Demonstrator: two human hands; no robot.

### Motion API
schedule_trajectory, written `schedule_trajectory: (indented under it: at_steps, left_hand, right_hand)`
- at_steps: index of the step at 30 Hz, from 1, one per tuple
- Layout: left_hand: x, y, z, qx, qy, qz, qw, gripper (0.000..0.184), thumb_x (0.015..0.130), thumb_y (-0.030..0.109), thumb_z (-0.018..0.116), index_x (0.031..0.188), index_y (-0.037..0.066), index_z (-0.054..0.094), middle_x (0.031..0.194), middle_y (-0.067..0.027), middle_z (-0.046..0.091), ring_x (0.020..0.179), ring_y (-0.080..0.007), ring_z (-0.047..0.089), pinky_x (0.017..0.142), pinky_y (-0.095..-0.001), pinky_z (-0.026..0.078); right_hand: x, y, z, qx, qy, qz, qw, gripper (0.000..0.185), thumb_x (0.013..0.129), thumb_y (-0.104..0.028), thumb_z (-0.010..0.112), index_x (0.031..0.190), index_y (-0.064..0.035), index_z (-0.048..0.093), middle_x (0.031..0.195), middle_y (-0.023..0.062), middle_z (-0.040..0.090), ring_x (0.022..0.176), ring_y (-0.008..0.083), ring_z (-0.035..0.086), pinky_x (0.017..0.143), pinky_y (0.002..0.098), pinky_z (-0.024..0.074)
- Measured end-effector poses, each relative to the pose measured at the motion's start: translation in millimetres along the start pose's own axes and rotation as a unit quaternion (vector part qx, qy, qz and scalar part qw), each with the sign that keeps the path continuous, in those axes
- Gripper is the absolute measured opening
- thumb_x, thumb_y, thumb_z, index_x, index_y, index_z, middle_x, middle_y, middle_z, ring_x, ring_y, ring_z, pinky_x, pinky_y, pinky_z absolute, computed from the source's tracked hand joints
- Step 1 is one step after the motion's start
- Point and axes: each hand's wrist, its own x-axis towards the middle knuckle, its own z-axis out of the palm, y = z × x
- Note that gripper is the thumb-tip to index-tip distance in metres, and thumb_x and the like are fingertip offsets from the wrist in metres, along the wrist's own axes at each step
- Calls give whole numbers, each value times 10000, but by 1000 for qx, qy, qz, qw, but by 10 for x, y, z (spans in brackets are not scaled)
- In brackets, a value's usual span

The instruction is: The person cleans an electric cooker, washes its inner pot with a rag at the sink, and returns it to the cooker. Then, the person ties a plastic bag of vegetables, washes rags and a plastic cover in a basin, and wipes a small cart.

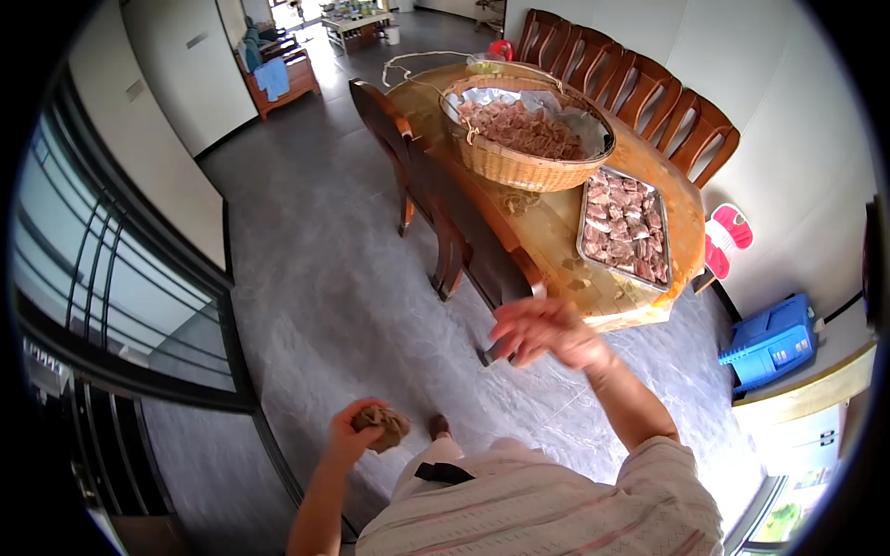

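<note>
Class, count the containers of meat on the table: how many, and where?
2: the woven basket farther back, and the metal tray nearer, to its right. The basket could hide others.

Cream short-sleeved top (556,505) with faint pinkish stripes, black strap (443,473) at the front, dark brown shoe (438,426).

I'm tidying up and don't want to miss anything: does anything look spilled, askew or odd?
Nothing plainly stands out. Meat lies within the lined basket and the metal tray, with no visible spill on the table. The left hand holds a crumpled brown bundle, too unclear to identify.
</note>
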Motion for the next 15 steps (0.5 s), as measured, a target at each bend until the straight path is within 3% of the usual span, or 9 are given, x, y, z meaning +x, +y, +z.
schedule_trajectory:
  at_steps: [1, 3, 5, 10, 13, 15]
  left_hand:
    - [189, 70, -97, -3, 4, -7, 1000, 343, 707, -67, 549, 1033, 32, 582, 960, -42, 589, 895, -123, 557, 787, -260, 471]
    - [641, 317, -233, -3, 10, -19, 1000, 338, 700, -66, 539, 1019, 33, 584, 946, -44, 588, 876, -127, 560, 779, -264, 474]
    - [1114, 527, -291, -27, -15, -9, 999, 279, 714, -23, 544, 986, 32, 580, 916, -44, 583, 844, -124, 559, 754, -261, 474]
    - [2280, 1040, -202, -127, -73, -28, 989, 110, 759, 84, 562, 856, 31, 562, 862, -64, 577, 796, -163, 571, 720, -283, 475]
    - [2925, 1231, -249, -149, -92, 1, 985, 163, 813, 193, 579, 790, 37, 538, 813, -69, 574, 739, -156, 560, 654, -286, 467]
    - [3224, 1491, -304, -119, -67, 0, 991, 179, 825, 196, 587, 753, 40, 534, 767, -53, 560, 678, -124, 524, 585, -267, 430]
  right_hand:
    - [36, -188, -66, -29, 99, 29, 994, 370, 875, -220, 559, 1171, -5, 505, 970, 132, 631, 750, 194, 641, 582, 269, 518]
    - [158, -185, -392, 84, 171, -69, 979, 379, 884, -226, 542, 1159, 30, 489, 903, 153, 637, 675, 208, 643, 523, 265, 526]
    - [258, -202, -723, 128, 229, -84, 961, 369, 900, -219, 512, 1151, 50, 478, 870, 163, 637, 664, 214, 646, 501, 274, 530]
    - [638, -79, -1464, 130, 325, -47, 936, 453, 897, -298, 510, 1191, 31, 407, 928, 179, 622, 705, 226, 650, 470, 287, 531]
    - [1033, -10, -1809, 144, 368, -38, 918, 550, 874, -364, 531, 1214, 28, 350, 987, 215, 596, 743, 251, 651, 466, 300, 536]
    - [1300, -35, -2013, 160, 405, -20, 900, 620, 855, -410, 547, 1226, 27, 311, 1026, 241, 574, 776, 275, 649, 467, 310, 540]
